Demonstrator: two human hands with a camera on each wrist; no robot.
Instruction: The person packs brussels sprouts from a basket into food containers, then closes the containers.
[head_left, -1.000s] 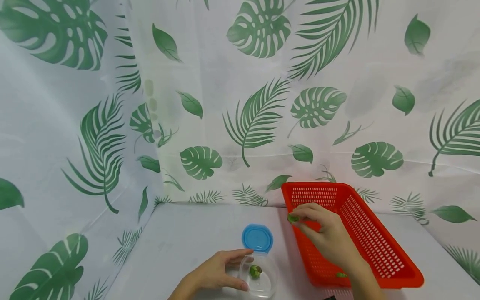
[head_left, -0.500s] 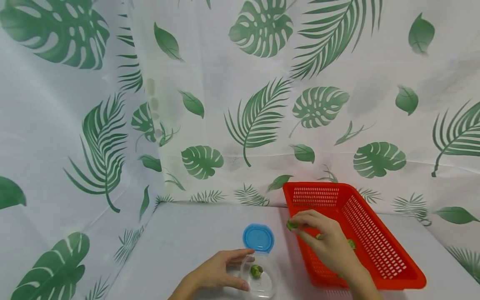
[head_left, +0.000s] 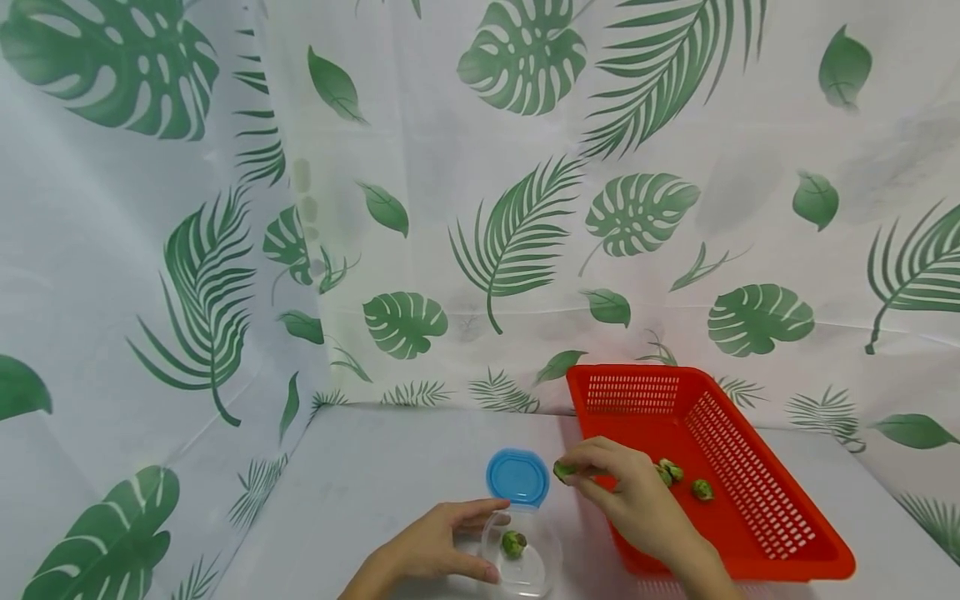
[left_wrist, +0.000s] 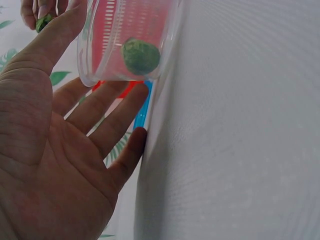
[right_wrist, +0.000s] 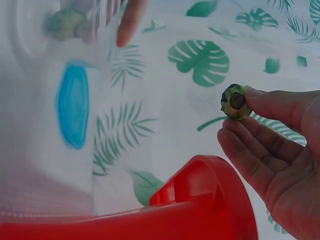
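Observation:
In the head view my right hand point(head_left: 633, 500) pinches a Brussels sprout point(head_left: 564, 471) between thumb and fingertips, above the table just left of the red basket point(head_left: 813, 546). The right wrist view shows the brown cut end of this sprout point(right_wrist: 236, 101). A small clear plastic tub point(head_left: 536, 575) stands with its blue lid point(head_left: 517, 477) folded back behind it. One Brussels sprout point(head_left: 513, 544) lies inside. My left hand point(head_left: 435, 540) holds the tub's left side, thumb at the front and fingers toward the hinge. The left wrist view shows its fingers point(left_wrist: 115, 120) spread against the tub.
Several Brussels sprouts point(head_left: 702, 489) lie in the red basket, whose slotted walls rise right of the tub. A white cloth printed with green leaves point(head_left: 405, 325) hangs behind and to the left. The table point(head_left: 420, 450) is white.
My right hand has moved left and down with its Brussels sprout, from over the basket toward the tub. More sprouts in the basket now show. My left hand and the tub have stayed put.

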